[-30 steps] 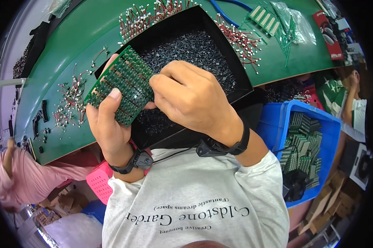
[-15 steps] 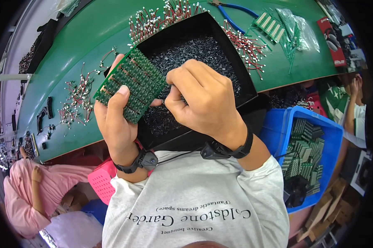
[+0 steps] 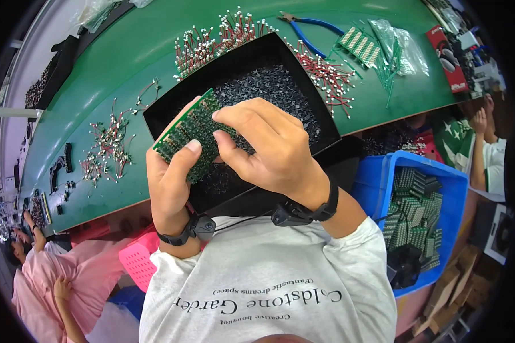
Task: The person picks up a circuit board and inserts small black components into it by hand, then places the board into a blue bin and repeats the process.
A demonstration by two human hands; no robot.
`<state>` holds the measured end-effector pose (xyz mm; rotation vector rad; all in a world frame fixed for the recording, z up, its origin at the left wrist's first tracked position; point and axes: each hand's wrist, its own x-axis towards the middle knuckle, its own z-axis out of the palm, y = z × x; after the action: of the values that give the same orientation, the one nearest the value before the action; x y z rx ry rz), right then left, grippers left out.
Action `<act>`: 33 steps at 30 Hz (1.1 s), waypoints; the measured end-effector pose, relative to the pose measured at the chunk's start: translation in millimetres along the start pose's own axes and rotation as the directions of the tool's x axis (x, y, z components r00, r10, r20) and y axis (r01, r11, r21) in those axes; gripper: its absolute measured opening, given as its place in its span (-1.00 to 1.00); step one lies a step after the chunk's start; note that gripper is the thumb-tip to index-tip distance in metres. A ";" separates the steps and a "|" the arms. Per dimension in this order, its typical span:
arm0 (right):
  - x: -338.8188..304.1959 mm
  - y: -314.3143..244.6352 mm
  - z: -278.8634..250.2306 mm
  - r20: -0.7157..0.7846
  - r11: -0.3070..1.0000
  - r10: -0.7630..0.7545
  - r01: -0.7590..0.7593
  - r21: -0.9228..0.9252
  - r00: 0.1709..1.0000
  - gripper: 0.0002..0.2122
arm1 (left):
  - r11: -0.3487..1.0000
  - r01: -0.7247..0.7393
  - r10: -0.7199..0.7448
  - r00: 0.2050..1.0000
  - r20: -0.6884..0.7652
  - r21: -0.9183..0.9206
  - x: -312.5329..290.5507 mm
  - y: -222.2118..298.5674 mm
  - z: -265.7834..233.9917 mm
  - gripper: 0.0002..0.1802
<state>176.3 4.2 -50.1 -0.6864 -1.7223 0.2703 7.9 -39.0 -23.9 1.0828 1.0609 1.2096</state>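
Tilted above the black tray is a green circuit board panel [image 3: 195, 127], covered with rows of small parts. My left hand [image 3: 171, 186] is closed round its lower left side, thumb on the face and the other fingers mostly behind. At the panel's right side, my right hand [image 3: 274, 143] has its index fingertip against the face and its thumb just below, curled in a loose pinch. Any small part between those fingertips cannot be made out. Beneath both hands, the black tray [image 3: 165, 110] holds a mass of tiny dark pieces [image 3: 263, 86].
Red wires with white connectors [image 3: 223, 43] lie behind the tray, and more [image 3: 329, 80] to its right. Blue-handled cutters [image 3: 311, 43], another board [image 3: 357, 48] and loose wires [image 3: 109, 146] share the green table [image 3: 120, 74]. At right, a blue bin [image 3: 371, 183] holds stacked boards. A person in pink [image 3: 69, 274] sits left.
The panel has turned more edge-on and shifted slightly right and down with my left hand. My right index finger and thumb have spread somewhat and moved left against the panel.
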 end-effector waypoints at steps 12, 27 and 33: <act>-3.5 -0.9 2.1 -0.032 0.999 0.024 -0.025 -0.032 0.999 -0.81 | 0.923 -0.218 0.154 0.964 0.215 0.318 4.2 -6.0 1.3 -0.38; -3.5 -1.4 -0.4 -0.060 0.994 0.097 -0.100 -0.040 0.993 -0.81 | 0.971 -0.093 0.086 0.995 0.042 0.220 3.7 -3.9 11.8 -0.41; -1.0 -0.2 -0.7 -0.098 0.993 0.068 -0.077 -0.092 0.993 -0.79 | 0.989 -0.088 0.087 0.996 0.010 0.116 1.6 -1.3 11.8 -0.41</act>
<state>177.0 3.3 -50.6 -0.8199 -1.6304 0.2036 19.8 -38.2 -23.3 1.2325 1.1009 1.2260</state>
